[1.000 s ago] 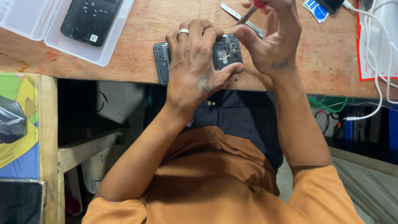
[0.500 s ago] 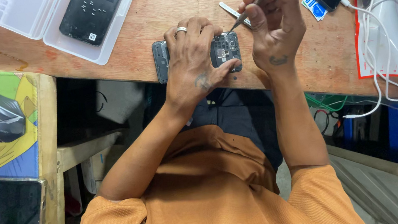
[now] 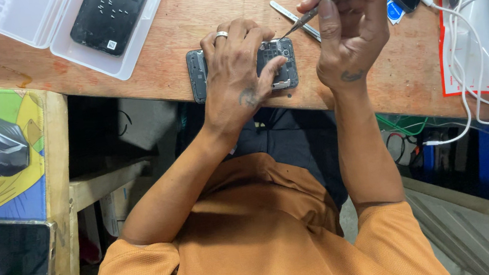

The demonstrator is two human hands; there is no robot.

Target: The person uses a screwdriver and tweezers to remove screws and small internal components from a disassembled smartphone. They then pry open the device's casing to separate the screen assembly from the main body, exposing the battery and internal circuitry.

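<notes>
Left hand (image 3: 236, 73), ring on one finger, lies flat w/ fingers spread over an opened phone (image 3: 276, 65), pinning it to the wooden bench (image 3: 184, 51) near its front edge. Right hand (image 3: 349, 25) pinches a red-capped screwdriver (image 3: 316, 12); tip sits at phone's upper right corner. Metal tweezers (image 3: 292, 18) lie just behind. White tray (image 3: 68, 44) w/ a black back cover (image 3: 111, 11) further left; white cables (image 3: 472, 66) at right.
</notes>
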